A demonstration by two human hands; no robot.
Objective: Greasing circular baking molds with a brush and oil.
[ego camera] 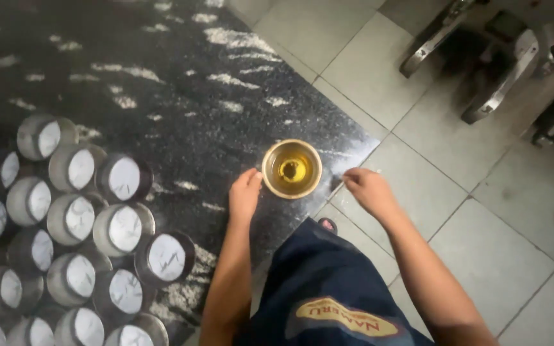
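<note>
A small round metal bowl (292, 168) holding yellow oil stands near the corner of a black speckled stone counter (181, 83). My left hand (245, 194) rests against the bowl's left side, fingers curled on its rim. My right hand (367, 190) is just right of the bowl, at the counter's edge, pinching a thin stick-like thing whose tip points toward the bowl; what it is I cannot make out.
Several round metal tins (123, 227) lined with white paper discs are packed together on the counter's left part. Grey floor tiles (482, 211) lie to the right. Metal machine legs (501, 83) stand at the top right. My dark blue apron (328, 288) hangs below.
</note>
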